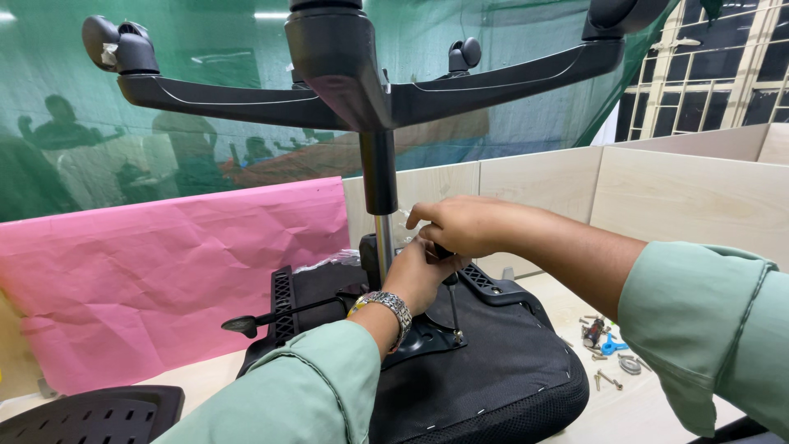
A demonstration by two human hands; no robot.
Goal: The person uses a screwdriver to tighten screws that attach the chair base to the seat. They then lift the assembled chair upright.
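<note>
The handle of the screwdriver (pixel 452 306) is hidden inside the two hands; only its thin metal shaft is seen, running down from them to a screw at the edge of the black metal plate (pixel 423 335) in the lower middle of the frame. Whether the tip is seated in the screw head cannot be made out. The right hand (pixel 462 224) is laid over the top of the handle with its fingers curled together around it, and the left hand (pixel 417 271), just below, is closed about the same handle, a beaded metal bracelet (pixel 386 303) worn at its wrist. Both green sleeves are cut off by the bottom and right edges.

The upturned chair seat (pixel 493 370), covered underneath in black fabric fixed with a row of staples, lies on a pale wooden table (pixel 649 411). From the plate a chrome gas column (pixel 382 238) rises, partly masked by the hands, to a glossy black star base (pixel 345 82) spread across the top of the frame; its castors are partly cropped. A black lever (pixel 263 319) juts toward the left.

Crumpled pink paper (pixel 164 271) fills the left middle, with green netting (pixel 205 140) behind it, through which blurred figures are faintly seen. Loose screws and small fittings (pixel 604 349) are scattered at lower right. A perforated black plastic panel (pixel 90 415) is cut off at lower left.
</note>
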